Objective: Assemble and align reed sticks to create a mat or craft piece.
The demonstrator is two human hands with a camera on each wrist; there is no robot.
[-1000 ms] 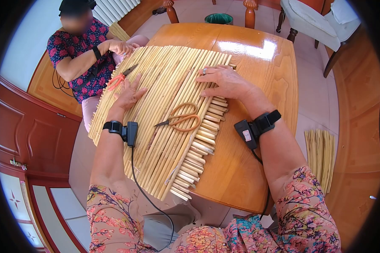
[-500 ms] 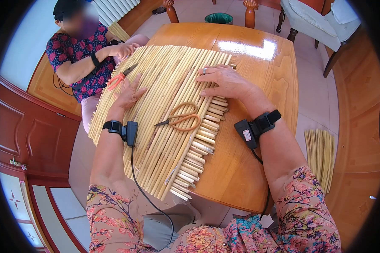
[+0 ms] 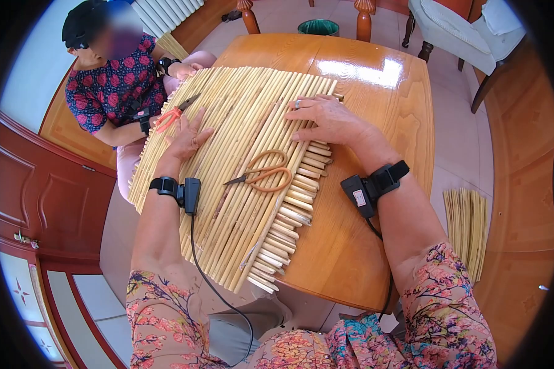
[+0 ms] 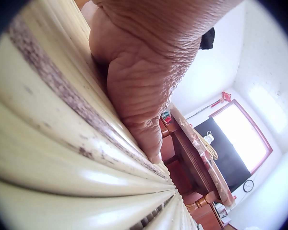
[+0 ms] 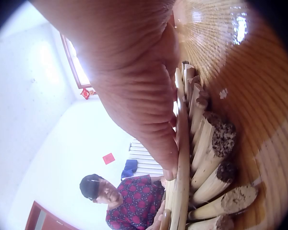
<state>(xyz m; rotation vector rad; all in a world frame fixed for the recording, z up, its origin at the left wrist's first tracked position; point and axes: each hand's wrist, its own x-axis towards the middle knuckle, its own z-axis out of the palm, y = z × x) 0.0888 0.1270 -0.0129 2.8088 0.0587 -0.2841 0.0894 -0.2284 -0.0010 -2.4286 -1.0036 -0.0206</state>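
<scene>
On top of a shiny wooden tabletop (image 3: 375, 86), seen from the head camera, there's a mat of pale stalks (image 3: 228, 129) laid side by side, with cut ends of more stalks (image 3: 289, 215) poking out from under its right edge. Left hand (image 3: 188, 138) rests flat-ish on the mat, fingers spread wide, right by the red-handled pliers (image 3: 175, 113). Right hand (image 3: 332, 120) lies near the other edge, fingers pretty straight, thumb out to the side, not gripping anything. Scissors (image 3: 264, 175) with big tan loops sit on the mat between the two hands. Some other person (image 3: 120, 80) in a dark rose-print top sits across at the mat's far side.

Left wrist view: super close, thumb tip down on the stalks, and the other fingers are mostly hidden, so I can't really say how they lie from that one.

Right wrist view: thumb touching the edge stalk, rough cut ends beside it over the wood.
</scene>
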